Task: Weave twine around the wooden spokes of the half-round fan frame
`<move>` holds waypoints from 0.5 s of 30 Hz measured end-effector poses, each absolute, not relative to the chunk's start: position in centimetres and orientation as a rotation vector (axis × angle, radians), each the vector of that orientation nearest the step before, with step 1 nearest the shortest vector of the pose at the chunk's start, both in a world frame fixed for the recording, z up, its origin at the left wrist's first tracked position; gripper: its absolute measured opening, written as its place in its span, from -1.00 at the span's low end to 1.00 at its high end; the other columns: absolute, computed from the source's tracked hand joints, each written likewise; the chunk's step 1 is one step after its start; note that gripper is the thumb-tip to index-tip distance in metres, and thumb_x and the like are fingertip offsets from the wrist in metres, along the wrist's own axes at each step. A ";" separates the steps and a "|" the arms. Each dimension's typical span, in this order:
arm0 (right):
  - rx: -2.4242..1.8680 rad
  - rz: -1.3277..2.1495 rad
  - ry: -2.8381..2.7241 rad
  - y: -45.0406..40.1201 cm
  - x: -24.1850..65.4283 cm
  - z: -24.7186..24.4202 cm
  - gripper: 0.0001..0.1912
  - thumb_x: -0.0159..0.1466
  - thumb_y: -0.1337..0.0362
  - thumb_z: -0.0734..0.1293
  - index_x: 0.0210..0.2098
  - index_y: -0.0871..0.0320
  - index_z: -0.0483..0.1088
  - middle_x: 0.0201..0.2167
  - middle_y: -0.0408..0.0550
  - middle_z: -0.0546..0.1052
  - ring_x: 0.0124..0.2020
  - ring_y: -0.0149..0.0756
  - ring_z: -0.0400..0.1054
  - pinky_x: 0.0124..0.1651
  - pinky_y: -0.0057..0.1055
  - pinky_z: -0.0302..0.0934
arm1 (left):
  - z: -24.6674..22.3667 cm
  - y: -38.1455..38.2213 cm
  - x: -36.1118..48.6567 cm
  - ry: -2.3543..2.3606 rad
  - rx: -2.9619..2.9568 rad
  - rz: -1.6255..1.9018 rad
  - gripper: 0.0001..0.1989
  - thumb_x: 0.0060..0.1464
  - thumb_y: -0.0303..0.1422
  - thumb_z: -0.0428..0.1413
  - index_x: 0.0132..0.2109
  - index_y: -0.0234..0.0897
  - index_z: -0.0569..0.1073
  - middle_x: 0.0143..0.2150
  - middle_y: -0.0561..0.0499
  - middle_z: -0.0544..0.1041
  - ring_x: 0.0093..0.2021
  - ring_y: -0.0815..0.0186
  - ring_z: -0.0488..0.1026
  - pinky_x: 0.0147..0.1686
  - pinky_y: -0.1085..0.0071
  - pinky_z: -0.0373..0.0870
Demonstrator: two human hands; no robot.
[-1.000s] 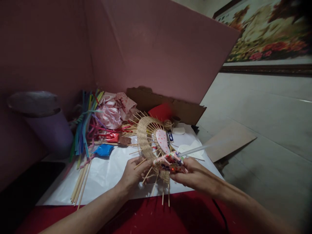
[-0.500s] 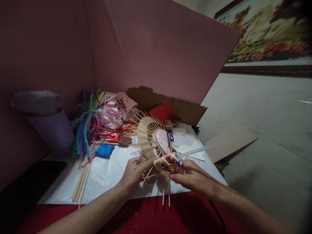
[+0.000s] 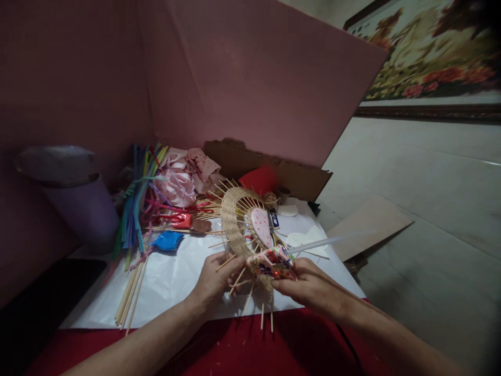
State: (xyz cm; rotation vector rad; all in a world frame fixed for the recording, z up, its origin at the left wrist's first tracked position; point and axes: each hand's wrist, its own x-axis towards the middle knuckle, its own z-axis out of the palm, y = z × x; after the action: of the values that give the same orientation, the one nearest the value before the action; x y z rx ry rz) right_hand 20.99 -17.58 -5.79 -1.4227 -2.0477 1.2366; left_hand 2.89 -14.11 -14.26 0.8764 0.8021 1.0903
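In the head view my left hand [image 3: 217, 277] grips the near left edge of a woven straw basket [image 3: 230, 214], its fingers around the sticks there. Thin wooden sticks poke out all round its rim, and a pink dotted fabric oval [image 3: 261, 225] sits at its middle. My right hand [image 3: 309, 279] is closed round a flower-patterned glue gun [image 3: 270, 262] with a small red light. A translucent glue stick [image 3: 313, 244] juts from the gun's rear, to the right. The gun lies over the basket's near part and hides its nozzle and the weave below.
Left on the white sheet [image 3: 156, 292] are a blue packet [image 3: 168, 241], loose wooden sticks [image 3: 133, 297] and pipe cleaners [image 3: 135, 209]. Scissors [image 3: 278, 240] and white cut-outs [image 3: 305, 239] lie behind the gun. A purple bin [image 3: 84, 209] stands left; a black cord [image 3: 349, 344] runs near the front.
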 end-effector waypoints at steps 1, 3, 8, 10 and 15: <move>-1.414 1.247 -2.042 -17.6 21.0 -5.8 -0.83 0.13 0.28 0.21 -0.56 0.16 0.17 -0.60 -0.24 0.10 -0.54 -0.48 -0.06 -0.50 -0.52 -0.10 | -14.3 -14.1 2.9 0.802 0.880 1.092 -0.74 -0.16 -0.24 0.21 -0.50 -0.38 0.41 -0.68 0.11 0.31 -0.72 0.49 0.20 -0.74 0.55 0.15; -1.416 1.262 -2.030 -17.7 20.9 -5.7 -0.84 0.14 0.28 0.21 -0.55 0.15 0.18 -0.60 -0.25 0.11 -0.54 -0.49 -0.07 -0.49 -0.52 -0.10 | -14.3 -14.1 2.9 0.803 0.889 1.094 -0.75 -0.14 -0.24 0.20 -0.50 -0.38 0.41 -0.67 0.10 0.32 -0.71 0.48 0.21 -0.74 0.54 0.16; -1.408 1.256 -2.023 -17.8 20.8 -5.7 -0.83 0.14 0.29 0.20 -0.56 0.16 0.17 -0.60 -0.24 0.08 -0.55 -0.49 -0.09 -0.50 -0.52 -0.11 | -14.4 -14.1 2.8 0.811 0.896 1.088 -0.74 -0.14 -0.25 0.20 -0.53 -0.37 0.37 -0.68 0.11 0.30 -0.72 0.48 0.21 -0.74 0.54 0.16; -1.398 1.254 -2.028 -17.8 20.9 -5.7 -0.82 0.15 0.28 0.21 -0.56 0.16 0.18 -0.60 -0.24 0.08 -0.55 -0.49 -0.09 -0.50 -0.52 -0.11 | -14.4 -14.1 2.8 0.822 0.887 1.094 -0.74 -0.14 -0.25 0.21 -0.52 -0.37 0.37 -0.68 0.11 0.30 -0.72 0.49 0.21 -0.74 0.54 0.16; -1.411 1.249 -2.015 -17.9 21.0 -5.7 -0.79 0.17 0.22 0.22 -0.55 0.17 0.25 -0.62 -0.24 0.10 -0.55 -0.48 -0.06 -0.49 -0.53 -0.06 | -14.4 -14.1 2.9 0.806 0.896 1.090 -0.74 -0.14 -0.24 0.20 -0.51 -0.37 0.38 -0.67 0.11 0.31 -0.72 0.49 0.21 -0.75 0.54 0.14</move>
State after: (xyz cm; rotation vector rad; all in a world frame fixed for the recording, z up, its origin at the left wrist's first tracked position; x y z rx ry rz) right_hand 20.98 -17.88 -5.69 -1.4106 -2.0153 1.2493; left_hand 2.87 -14.12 -14.38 0.8956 0.8059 1.0903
